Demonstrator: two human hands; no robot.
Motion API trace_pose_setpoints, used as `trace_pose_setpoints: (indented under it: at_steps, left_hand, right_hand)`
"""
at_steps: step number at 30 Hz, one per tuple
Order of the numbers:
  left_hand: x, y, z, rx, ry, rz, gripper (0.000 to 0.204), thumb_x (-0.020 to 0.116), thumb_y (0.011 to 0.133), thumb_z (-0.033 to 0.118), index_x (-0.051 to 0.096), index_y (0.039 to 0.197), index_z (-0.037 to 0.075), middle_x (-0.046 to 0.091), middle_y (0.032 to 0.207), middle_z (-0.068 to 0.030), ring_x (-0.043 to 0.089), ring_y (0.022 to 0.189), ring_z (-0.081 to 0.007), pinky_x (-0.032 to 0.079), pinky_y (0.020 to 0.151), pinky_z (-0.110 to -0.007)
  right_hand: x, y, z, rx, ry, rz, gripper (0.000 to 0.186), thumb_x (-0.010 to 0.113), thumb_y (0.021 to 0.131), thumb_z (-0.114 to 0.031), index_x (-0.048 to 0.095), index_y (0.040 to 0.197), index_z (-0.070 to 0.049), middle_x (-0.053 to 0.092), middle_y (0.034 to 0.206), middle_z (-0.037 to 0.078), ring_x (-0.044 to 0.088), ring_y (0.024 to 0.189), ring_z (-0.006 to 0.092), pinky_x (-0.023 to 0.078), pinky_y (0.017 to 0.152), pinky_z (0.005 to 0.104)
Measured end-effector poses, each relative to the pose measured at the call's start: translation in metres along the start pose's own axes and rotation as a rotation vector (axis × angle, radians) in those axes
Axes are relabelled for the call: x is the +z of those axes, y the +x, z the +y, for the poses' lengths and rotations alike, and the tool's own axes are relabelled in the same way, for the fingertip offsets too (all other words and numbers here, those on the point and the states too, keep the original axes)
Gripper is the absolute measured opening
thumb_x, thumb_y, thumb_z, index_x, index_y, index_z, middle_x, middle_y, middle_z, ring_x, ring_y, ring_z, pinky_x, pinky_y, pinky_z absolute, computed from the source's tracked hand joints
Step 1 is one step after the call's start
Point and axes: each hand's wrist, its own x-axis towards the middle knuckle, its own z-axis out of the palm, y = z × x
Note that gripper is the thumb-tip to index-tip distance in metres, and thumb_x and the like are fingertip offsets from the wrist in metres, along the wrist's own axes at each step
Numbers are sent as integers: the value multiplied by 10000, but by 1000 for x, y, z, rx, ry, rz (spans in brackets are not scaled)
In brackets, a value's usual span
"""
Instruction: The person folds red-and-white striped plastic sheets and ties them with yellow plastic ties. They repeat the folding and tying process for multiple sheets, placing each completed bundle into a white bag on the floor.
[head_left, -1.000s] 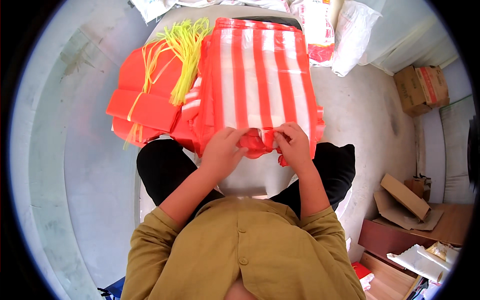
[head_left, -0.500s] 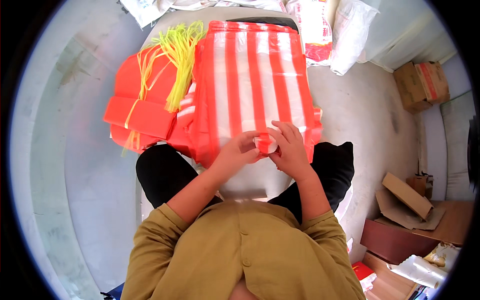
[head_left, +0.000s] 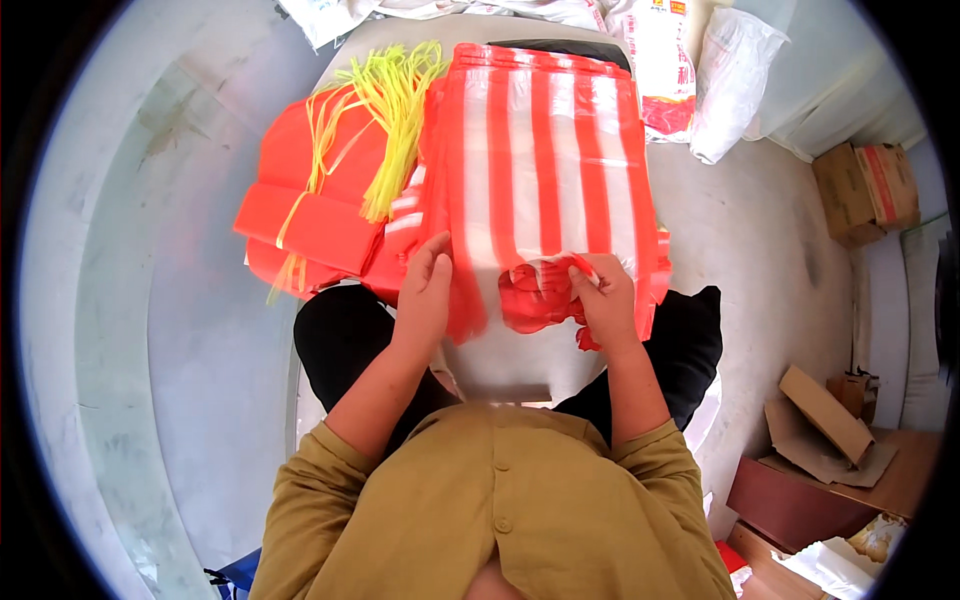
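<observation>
Head view: your right hand [head_left: 608, 295] pinches the crumpled red near end of the top bag [head_left: 545, 170] between thumb and fingers. Your left hand [head_left: 426, 290] is at the bag's left side, fingers fairly straight and pointing toward the far edge; you cannot tell from here whether they grip the plastic or only touch it. The top bag, striped red and clear white, lies flat on a stack of the same kind, in the middle of the surface [head_left: 520, 368], its stripes running from the far edge toward you. Its near end is bunched just beside your right hand, close to the surface's near edge, which sits between your knees. Along the left edge, beside the stack, lie red bags [head_left: 320, 150], with a folded red bundle [head_left: 312, 230] on their near part, bound by a thin yellow tie [head_left: 292, 220]. A loose bunch of yellow ties [head_left: 405, 115] rests toward the far left corner, partly over the red bags. Something black [head_left: 570, 48] shows behind the stack at the far edge. Past the far right corner you have a printed sack [head_left: 660, 65] and a white bag [head_left: 735, 85] side by side.
</observation>
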Motion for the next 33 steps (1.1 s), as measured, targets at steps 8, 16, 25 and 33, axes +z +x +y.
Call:
trace_pose_setpoints:
  at_steps: [8,16,25,33]
  left_hand:
    - [9,9,16,-97,-242,35,480,503,1169,280,468,1564,10,592,1455,-104,546,1344,-172,424,1156,-322]
    - [9,-5,11,-61,51,-49,731,670,1021,81,317,1659,34,686,1020,-59,640,932,-126,525,861,-281]
    - [-8,-26,-14,-60,251,-180,744,683,963,64,374,1640,52,686,1064,-85,654,934,-133,544,782,-300]
    - [-3,-30,9,-294,-89,-172,592,637,1020,52,464,1586,50,666,1055,-37,617,869,-89,500,667,-244]
  right_hand:
    - [-3,4,-2,105,130,-5,180,737,1032,-82,756,1187,8,700,1152,53,661,1063,138,531,931,297]
    - [-4,5,15,-112,-62,-47,197,770,970,-51,772,1165,-26,718,1187,85,683,1074,203,525,960,320]
    - [-10,-9,-13,-668,-609,-223,429,873,779,-148,760,1190,-96,709,1302,83,644,1194,329,506,1006,476]
    - [38,-28,-10,-853,-651,-205,464,774,809,-53,718,1267,-108,666,1342,109,609,1253,336,520,1049,462]
